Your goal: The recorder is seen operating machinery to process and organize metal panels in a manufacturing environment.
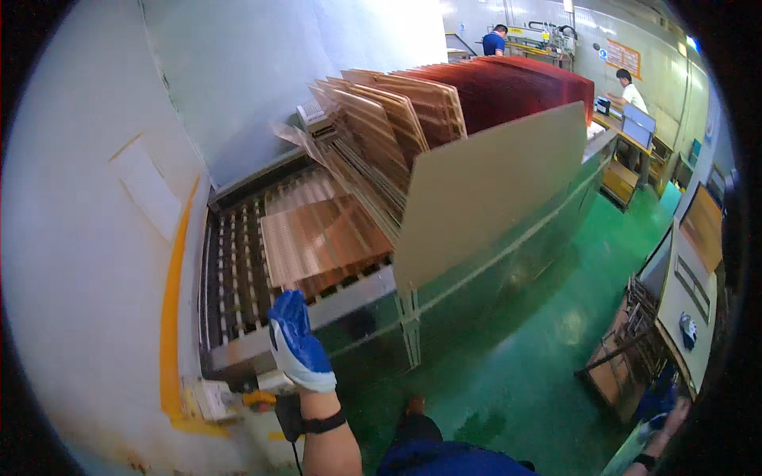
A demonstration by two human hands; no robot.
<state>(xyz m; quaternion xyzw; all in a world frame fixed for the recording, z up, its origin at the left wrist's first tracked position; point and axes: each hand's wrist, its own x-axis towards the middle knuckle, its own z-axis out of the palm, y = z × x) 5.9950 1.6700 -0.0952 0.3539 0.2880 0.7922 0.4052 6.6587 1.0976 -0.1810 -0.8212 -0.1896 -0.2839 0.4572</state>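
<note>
My left hand (302,343), in a blue-and-white work glove, reaches over the near rail of a roller conveyor (238,262). Its fingers are stretched out and nothing shows in them. The fingertips come to the near corner of a copper-coloured panel (329,242) lying flat on the rollers; whether they touch it is unclear. Far off at the lower right, my right hand (673,419) is beside a blue item (656,397) at the end of a white-topped table. Its fingers are too small and blurred to read.
Copper-coloured panels (381,119) lean in a row along the conveyor, with dark red ones (516,87) behind. A large grey-beige board (488,194) stands at the near side. On the white-topped table (686,293) lies a glove (688,331). Two people work at the back.
</note>
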